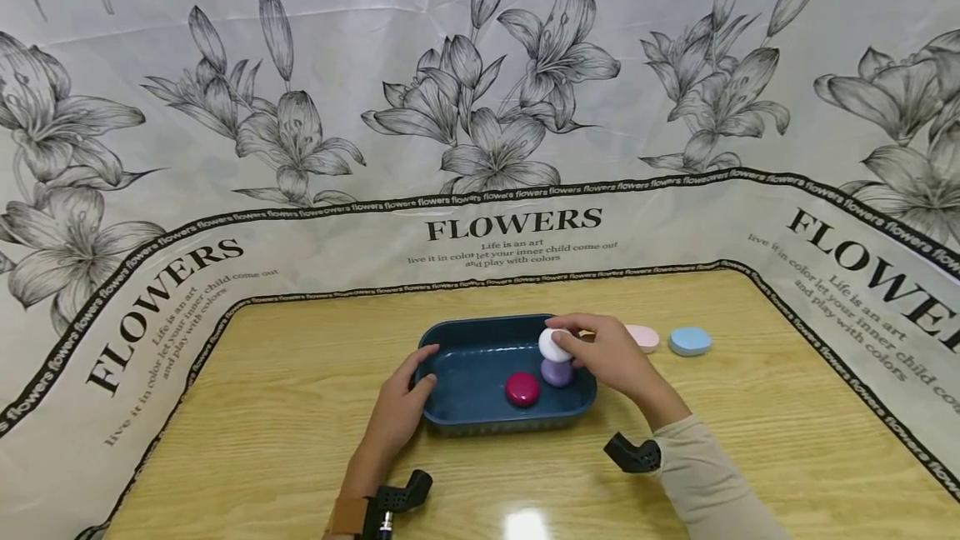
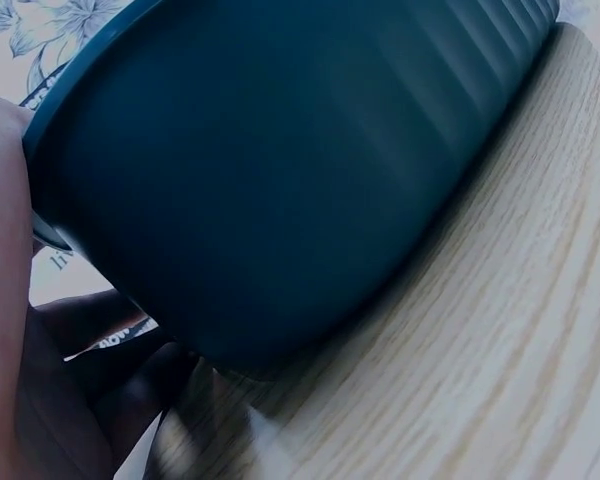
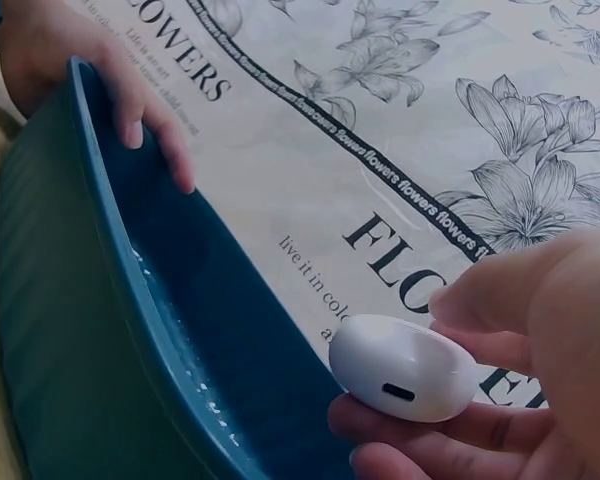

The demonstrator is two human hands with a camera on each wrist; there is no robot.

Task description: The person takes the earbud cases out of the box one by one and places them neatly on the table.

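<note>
My left hand (image 1: 397,407) grips the left end of a dark blue basin (image 1: 468,377), fingertips over its rim. Between the fingers and thumb of my right hand (image 1: 615,361), a small white rounded case (image 3: 405,368) is pinched above the basin's right end. A dark slot shows on the case in the right wrist view. Inside the basin lie a shiny magenta rounded case (image 1: 522,389) and a purple rounded case (image 1: 557,372), the latter partly covered by the white one in the head view. The basin's ribbed outer wall (image 2: 280,180) fills the left wrist view.
Right of the basin on the wooden table (image 1: 285,382) are a pink oval case (image 1: 643,337), partly hidden by my right hand, and a light blue oval case (image 1: 690,341). A flower-printed cloth (image 1: 322,248) borders the table at the back and sides.
</note>
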